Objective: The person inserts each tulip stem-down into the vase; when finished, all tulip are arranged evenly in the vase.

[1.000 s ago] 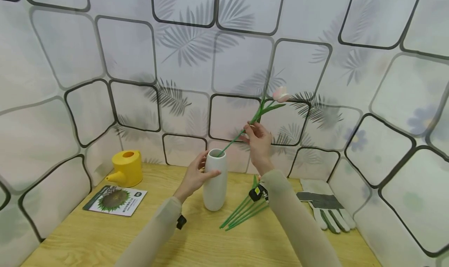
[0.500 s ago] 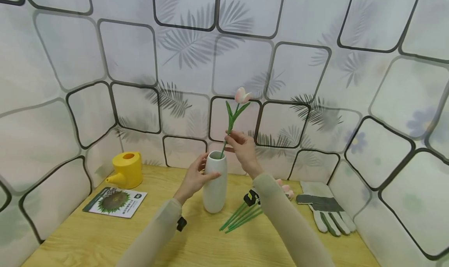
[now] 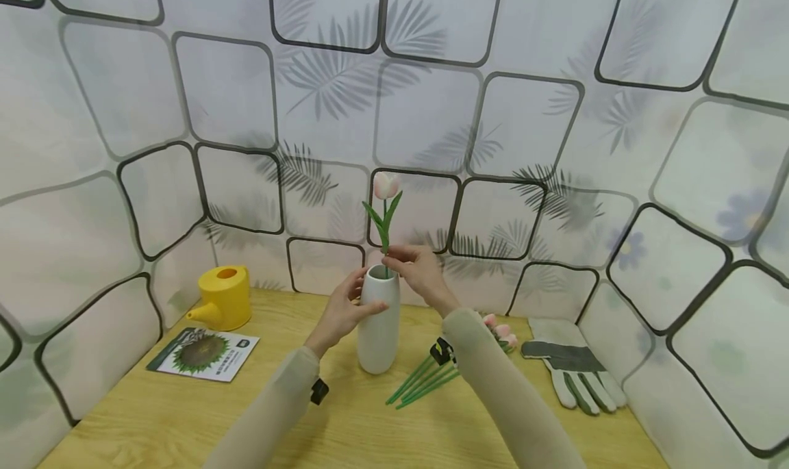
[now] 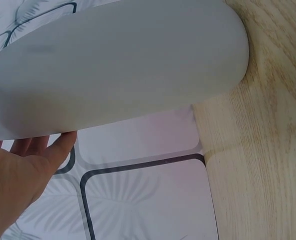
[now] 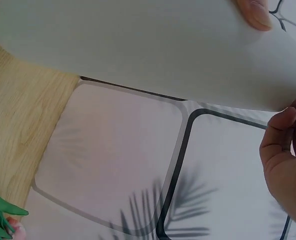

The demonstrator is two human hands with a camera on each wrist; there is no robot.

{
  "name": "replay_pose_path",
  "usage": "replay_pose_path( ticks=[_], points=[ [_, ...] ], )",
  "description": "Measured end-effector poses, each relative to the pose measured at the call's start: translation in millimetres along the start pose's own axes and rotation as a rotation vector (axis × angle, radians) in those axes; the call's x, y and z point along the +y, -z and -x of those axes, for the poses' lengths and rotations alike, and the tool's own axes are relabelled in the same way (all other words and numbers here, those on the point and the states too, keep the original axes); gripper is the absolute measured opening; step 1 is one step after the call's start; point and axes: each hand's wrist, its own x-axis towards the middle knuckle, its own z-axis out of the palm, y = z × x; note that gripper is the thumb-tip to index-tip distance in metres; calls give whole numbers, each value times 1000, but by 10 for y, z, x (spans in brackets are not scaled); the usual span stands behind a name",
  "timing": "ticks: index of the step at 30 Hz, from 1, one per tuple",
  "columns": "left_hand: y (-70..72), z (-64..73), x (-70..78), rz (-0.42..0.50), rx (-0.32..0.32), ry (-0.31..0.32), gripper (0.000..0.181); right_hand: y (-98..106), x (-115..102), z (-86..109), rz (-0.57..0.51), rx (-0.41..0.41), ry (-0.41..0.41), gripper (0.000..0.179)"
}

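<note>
— So, where's the pink tulip?
— Upright in the white vase on the table, its stem pinched by the right hand.
— And the left hand?
— Curled around the vase.

Vase stands mid-bench, near the back wall. Tulip stands upright in the vase mouth. Watering can at rear left; seed packet lies just in front of it. Loose stems lie right of the vase. Glove lies far right.
</note>
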Motion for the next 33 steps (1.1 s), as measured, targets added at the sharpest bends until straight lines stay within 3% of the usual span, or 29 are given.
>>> replay_pose_path(
  ticks=[2, 9, 23, 33],
  points=[
    [0, 3, 0, 0, -6, -4, 81, -4, 13, 6, 52, -27, 0, 29],
    [32, 164, 357, -5, -50, 19, 76, -18, 64, 0, 94, -90, 38, 28],
    [30, 161, 365, -16, -46, 9, 74, -3, 53, 16, 91, -75, 24, 28],
    [13, 136, 317, -36, -31, 5, 74, 37, 107, 42, -34, -93, 44, 31]
  ],
)
